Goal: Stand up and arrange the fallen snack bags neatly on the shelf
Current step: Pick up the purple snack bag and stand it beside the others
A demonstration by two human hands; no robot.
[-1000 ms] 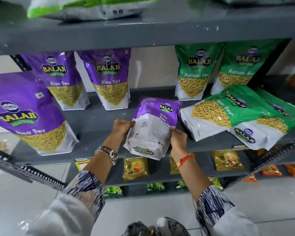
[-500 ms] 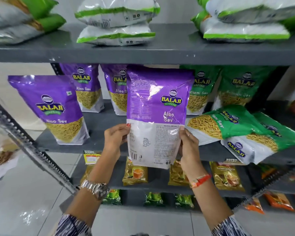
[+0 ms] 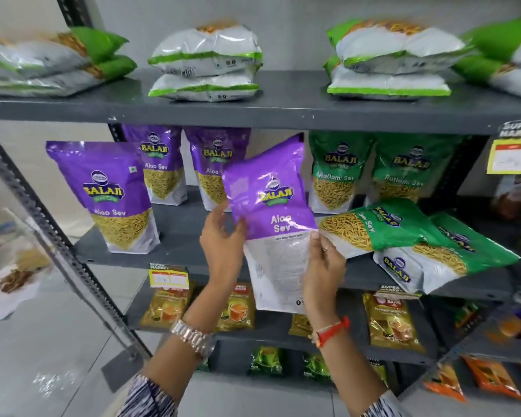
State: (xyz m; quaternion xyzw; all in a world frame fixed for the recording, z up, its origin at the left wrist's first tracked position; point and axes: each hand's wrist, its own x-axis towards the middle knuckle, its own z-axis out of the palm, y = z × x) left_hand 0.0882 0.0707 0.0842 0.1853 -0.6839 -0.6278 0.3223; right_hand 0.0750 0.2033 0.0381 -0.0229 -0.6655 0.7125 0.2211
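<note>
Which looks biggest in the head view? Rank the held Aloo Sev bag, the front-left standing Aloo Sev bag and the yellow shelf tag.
1. Held Aloo Sev bag, though it is nearer the camera, so real size is unsure.
2. Front-left standing Aloo Sev bag.
3. Yellow shelf tag.

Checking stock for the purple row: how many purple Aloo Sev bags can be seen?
4. One front left; two upright at the back; one held, tilted, by left hand and right hand. More may hide behind it.
</note>
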